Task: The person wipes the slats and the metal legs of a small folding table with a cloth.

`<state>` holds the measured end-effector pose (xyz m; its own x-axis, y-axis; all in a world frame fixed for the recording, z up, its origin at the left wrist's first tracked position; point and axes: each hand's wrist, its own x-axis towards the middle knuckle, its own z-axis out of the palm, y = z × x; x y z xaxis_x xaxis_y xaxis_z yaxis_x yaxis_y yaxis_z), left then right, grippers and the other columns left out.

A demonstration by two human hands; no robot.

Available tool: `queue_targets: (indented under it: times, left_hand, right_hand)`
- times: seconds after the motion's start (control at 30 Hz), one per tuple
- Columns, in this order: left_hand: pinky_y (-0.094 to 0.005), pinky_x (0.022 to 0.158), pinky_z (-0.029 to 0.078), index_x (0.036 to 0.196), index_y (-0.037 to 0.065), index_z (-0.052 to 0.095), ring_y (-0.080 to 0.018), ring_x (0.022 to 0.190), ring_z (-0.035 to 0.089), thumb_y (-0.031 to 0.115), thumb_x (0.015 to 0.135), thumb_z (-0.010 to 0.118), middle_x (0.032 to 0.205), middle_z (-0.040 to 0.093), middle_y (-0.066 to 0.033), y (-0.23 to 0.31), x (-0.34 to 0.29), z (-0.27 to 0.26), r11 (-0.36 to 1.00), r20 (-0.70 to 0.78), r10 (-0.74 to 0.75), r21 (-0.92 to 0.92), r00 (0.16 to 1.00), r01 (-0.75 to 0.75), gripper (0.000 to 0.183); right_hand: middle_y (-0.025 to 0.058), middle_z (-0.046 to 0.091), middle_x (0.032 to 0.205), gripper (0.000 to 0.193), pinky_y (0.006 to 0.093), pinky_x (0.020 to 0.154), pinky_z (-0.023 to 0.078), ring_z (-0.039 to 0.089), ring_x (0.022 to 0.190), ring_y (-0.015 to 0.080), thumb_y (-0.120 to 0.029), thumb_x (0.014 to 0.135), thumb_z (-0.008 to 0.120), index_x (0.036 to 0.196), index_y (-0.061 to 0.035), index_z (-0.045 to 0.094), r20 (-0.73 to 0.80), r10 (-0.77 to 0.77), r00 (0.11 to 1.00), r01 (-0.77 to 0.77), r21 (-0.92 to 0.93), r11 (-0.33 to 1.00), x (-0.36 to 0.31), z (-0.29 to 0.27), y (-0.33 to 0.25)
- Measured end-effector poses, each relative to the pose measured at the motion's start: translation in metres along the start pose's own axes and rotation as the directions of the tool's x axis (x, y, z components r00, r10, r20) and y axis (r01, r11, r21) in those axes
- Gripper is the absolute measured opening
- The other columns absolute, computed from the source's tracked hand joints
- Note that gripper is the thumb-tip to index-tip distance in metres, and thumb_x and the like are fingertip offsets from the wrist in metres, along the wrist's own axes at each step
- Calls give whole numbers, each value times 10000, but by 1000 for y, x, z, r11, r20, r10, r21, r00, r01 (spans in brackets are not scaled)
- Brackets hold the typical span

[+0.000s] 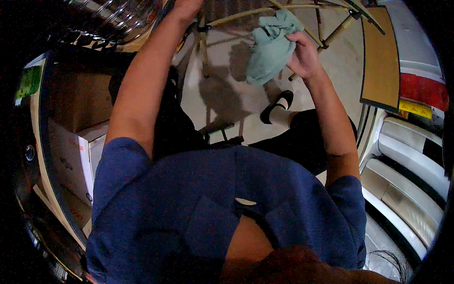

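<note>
My right hand grips a pale green cloth, bunched between thumb and fingers. The cloth hangs loosely to the left of that hand, above the floor. At the top edge my left hand is cut off by the picture, so its fingers are hidden. That arm reaches far forward, close to a frame of tan tubes with dark joints. Part of this frame stands behind the cloth.
Cardboard boxes stand in a compartment at the left. Clear ribbed plastic lies at the upper left. A brown board and stacked white curved pieces line the right side. My shoe rests on the pale floor.
</note>
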<state>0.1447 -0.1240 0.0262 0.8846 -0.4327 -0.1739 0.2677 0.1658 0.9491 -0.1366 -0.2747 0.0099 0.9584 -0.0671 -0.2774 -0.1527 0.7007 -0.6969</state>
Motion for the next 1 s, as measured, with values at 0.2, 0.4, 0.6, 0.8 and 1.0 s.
queue_targets:
  times: [0.2, 0.4, 0.6, 0.8, 1.0]
  left_hand:
    - [-395, 585, 414, 1546, 170, 254, -184, 634, 432, 407, 981, 542, 802, 493, -72, 13, -13, -4, 997, -100, 31, 72, 995, -24, 677]
    - [-413, 643, 431, 1552, 162, 231, -182, 666, 432, 468, 977, 520, 853, 496, -67, -10, 7, 3, 991, -71, 126, 59, 990, -122, 713]
    - [-366, 567, 410, 1443, 105, 368, -159, 628, 419, 458, 965, 533, 832, 516, -46, -13, 11, -13, 964, 79, 265, -24, 961, -264, 617]
    - [-381, 620, 455, 1440, 100, 384, -191, 730, 521, 463, 972, 520, 1049, 602, -80, -10, 13, -1, 996, -61, 88, 9, 994, -87, 608]
    - [-457, 863, 482, 1511, 141, 325, -306, 1153, 542, 513, 964, 533, 1369, 510, -124, -10, 13, -18, 978, -25, 206, -23, 978, -206, 693]
  right_hand:
    - [146, 606, 1305, 508, 482, 1064, 423, 576, 1202, 316, -366, 950, 476, 1312, -14, 531, -80, -182, 980, 190, 100, 977, -29, 8, -45]
    - [145, 510, 1432, 675, 528, 1097, 373, 486, 1306, 342, -572, 974, 406, 1396, -50, 477, -434, -143, 890, 187, 62, 980, -38, -28, -26]
    - [129, 521, 1418, 660, 533, 1094, 359, 478, 1308, 328, -550, 999, 361, 1418, -51, 464, 149, -304, 941, 269, 217, 938, -70, -43, -82]
    - [155, 579, 1315, 602, 497, 1000, 417, 553, 1178, 326, -505, 982, 447, 1364, -43, 499, -487, -712, 505, 278, -690, 669, -32, -4, -85]
    - [221, 604, 1054, 387, 472, 874, 437, 580, 1010, 381, -255, 817, 727, 1128, -49, 621, 245, -638, 730, -195, -820, -538, 32, -60, -4]
